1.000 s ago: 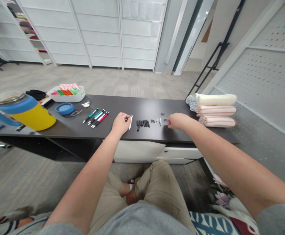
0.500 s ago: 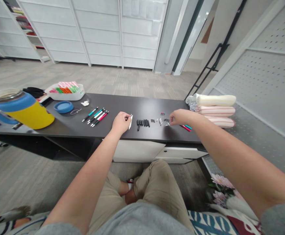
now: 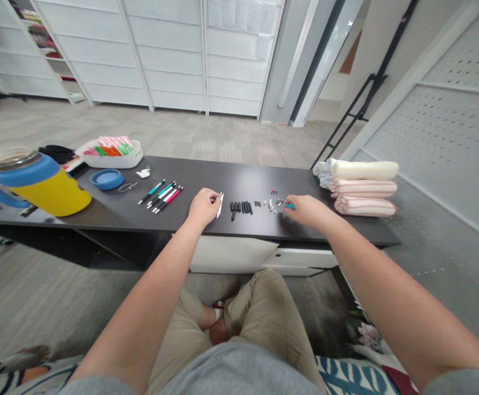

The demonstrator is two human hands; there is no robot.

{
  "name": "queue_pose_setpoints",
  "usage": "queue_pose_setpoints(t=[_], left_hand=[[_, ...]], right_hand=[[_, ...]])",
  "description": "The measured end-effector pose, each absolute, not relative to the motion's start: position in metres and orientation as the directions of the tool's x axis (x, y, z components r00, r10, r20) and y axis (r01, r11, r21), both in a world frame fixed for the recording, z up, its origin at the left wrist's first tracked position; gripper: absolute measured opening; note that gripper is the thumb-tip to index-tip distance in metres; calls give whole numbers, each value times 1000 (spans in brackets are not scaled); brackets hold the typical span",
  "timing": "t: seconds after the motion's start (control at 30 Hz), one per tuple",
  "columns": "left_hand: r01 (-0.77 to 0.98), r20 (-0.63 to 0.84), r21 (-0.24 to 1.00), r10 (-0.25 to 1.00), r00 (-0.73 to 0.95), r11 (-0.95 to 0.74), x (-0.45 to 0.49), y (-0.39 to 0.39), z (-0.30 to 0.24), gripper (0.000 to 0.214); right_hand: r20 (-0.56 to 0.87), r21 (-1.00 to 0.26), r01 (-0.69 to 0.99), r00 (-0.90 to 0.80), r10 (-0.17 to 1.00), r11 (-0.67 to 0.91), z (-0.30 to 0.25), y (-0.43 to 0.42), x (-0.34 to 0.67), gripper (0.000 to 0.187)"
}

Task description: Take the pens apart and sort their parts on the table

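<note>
My left hand (image 3: 203, 207) rests on the dark table, its fingers curled closed at a bunch of thin white pen refills (image 3: 221, 204). Over to the right, my right hand (image 3: 307, 210) pinches a teal pen barrel (image 3: 289, 206) that points left. Between the hands lie several black pen grips (image 3: 242, 207), small dark pieces (image 3: 258, 203), small white pieces (image 3: 272, 205) and a few tiny red and teal caps (image 3: 274, 192). Assembled click pens (image 3: 164, 197) in teal, white and red lie left of my left hand.
On the left of the table (image 3: 206, 170) stand a yellow and blue mug (image 3: 54, 189), a blue lid (image 3: 106, 179) and a white tray (image 3: 113, 161) of colourful packets. Rolled towels (image 3: 365, 187) are stacked at the right end. White drawers (image 3: 305, 257) sit below the front edge.
My right hand has left the small pieces and now has the teal barrel in its fingers. More white pieces lie beside it. The red barrels are out of sight. My left hand stays put.
</note>
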State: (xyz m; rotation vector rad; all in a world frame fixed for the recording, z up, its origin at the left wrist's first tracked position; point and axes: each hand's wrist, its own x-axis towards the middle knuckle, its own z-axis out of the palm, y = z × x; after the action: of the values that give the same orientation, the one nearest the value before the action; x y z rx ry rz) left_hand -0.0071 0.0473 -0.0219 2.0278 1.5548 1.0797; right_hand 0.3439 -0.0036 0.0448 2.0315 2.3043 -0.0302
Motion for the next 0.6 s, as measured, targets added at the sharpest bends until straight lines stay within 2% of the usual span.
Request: queue_pose_setpoints(t=[0.17,0.33,0.5,0.6], left_hand=[[652,346,685,933,102,-325,-7,47,-21,17],[660,337,685,937,91,-310,-5,45,-19,15],[667,344,676,934,91,-314,-5,46,-19,15],[671,349,670,933,92,-317,-5,47,-20,16]], right_hand=[[71,-118,987,-102,992,110,26,-19,335,25],[108,-255,964,-51,993,77,13,-20,328,27],[95,-285,956,-43,995,68,8,-17,325,27],[83,-244,967,-60,995,79,9,-16,324,22]])
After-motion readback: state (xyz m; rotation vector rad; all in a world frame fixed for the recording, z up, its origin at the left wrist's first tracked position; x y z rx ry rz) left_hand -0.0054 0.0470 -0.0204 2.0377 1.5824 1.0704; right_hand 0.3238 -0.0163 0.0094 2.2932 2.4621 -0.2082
